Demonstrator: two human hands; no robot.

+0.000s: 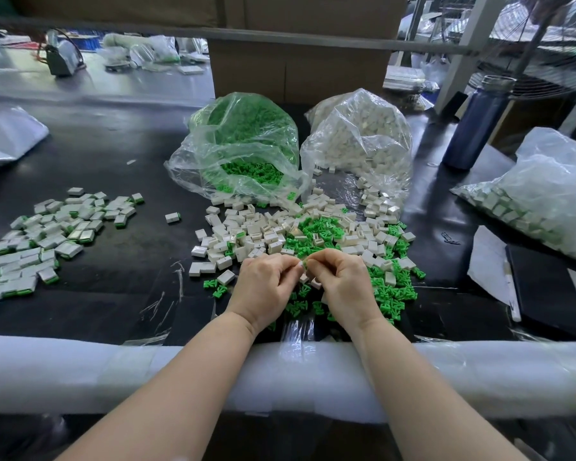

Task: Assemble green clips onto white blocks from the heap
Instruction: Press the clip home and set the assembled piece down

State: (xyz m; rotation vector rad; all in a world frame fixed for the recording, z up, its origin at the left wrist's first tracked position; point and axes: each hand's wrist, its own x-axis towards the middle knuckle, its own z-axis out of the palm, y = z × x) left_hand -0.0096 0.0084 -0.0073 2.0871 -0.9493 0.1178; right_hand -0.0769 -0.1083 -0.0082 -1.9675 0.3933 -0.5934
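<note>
hands meet over the near edge of the heap [300,241], fingertips almost touching, which looks like the fitting step itself. left hand [269,285] has its fingers curled in, thumb and forefinger pinching a small pale piece at the meeting point, probably a white block [300,263], though most of it is hidden. right hand [336,281] is curled the same way, its fingertips closed against that same spot; i cannot tell whether a green clip sits between them, since the knuckles cover it. both wrists lie just past the padded table edge [113,371], likely so the forearms can rest while the fingers do fine work.

loose white blocks and green clips [393,294] are mixed right under the hands, keeping both parts within a short reach. behind the heap, a bag of green clips [243,144] and a bag of white blocks [359,141] lie open toward the person, feeding it. finished pieces [47,234] gather well apart on the left, clear of the raw stock, so sorting is not muddled.
</note>
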